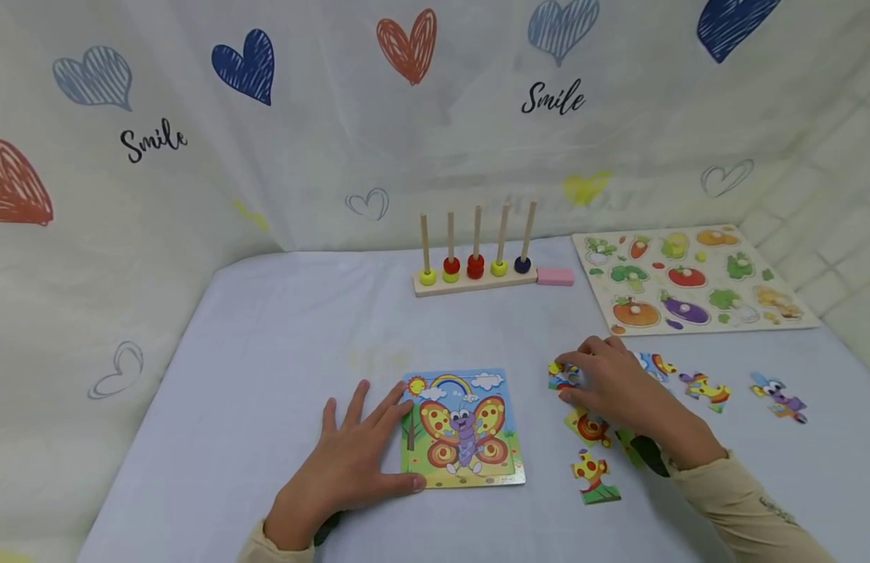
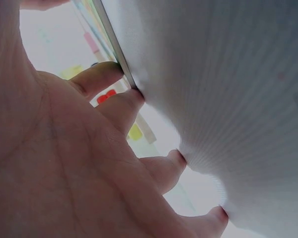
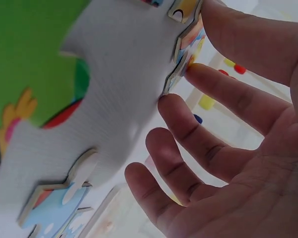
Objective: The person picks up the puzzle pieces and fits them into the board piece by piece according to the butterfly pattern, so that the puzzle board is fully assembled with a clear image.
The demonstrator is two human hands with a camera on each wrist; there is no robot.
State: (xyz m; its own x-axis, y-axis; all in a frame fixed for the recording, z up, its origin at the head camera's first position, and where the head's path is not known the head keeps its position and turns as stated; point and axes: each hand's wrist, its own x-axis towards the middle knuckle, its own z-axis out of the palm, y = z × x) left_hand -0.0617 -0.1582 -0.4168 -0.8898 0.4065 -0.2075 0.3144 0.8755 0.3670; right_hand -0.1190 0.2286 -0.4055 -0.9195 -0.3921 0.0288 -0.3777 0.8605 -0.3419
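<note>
In the head view the left hand (image 1: 353,461) lies with spread fingers at the left edge of a square butterfly board (image 1: 466,430), fingertips and thumb touching its side. To the right, the right hand (image 1: 617,391) has its thumb and fingertips on a small blue and yellow puzzle piece (image 1: 563,375). The right wrist view shows thumb and index fingertips at the edge of pieces (image 3: 188,42) on the cloth, the other fingers loosely bent. Below that hand lie a red spiral piece (image 1: 591,428) and a yellow dotted piece (image 1: 591,469). The right hand partly hides a green piece.
Further right lie a yellow and red piece (image 1: 707,391) and a purple piece (image 1: 781,397). A wooden peg stacker (image 1: 477,281) with coloured beads and a pink block (image 1: 555,276) stand at the back. A vegetable board (image 1: 695,281) occupies the back right.
</note>
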